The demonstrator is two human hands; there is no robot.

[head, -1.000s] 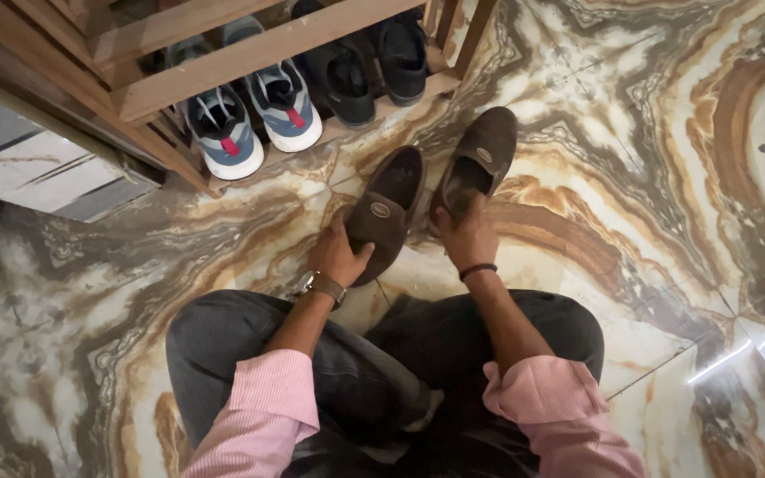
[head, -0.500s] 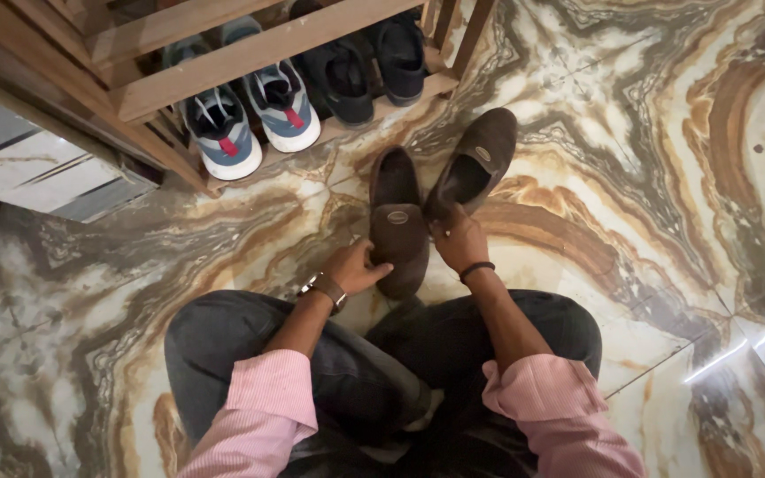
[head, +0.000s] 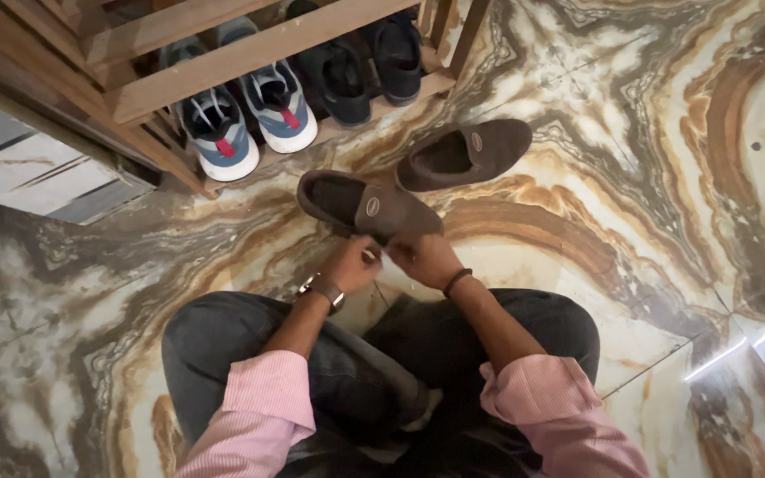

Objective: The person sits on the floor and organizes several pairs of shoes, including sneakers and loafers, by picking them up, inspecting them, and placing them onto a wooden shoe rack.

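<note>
Slippers (head: 418, 181) before shoe rack (head: 223, 62)

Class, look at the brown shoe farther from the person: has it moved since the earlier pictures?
Yes. The far brown shoe has swung round: it now lies crosswise, toe to the right, roughly along the front of the wooden shoe rack, and neither hand is on it.

Warm, dim indoor light; bright glare streak on the glossy marble floor (head: 726, 358) at lower right; focus mostly sharp
</note>
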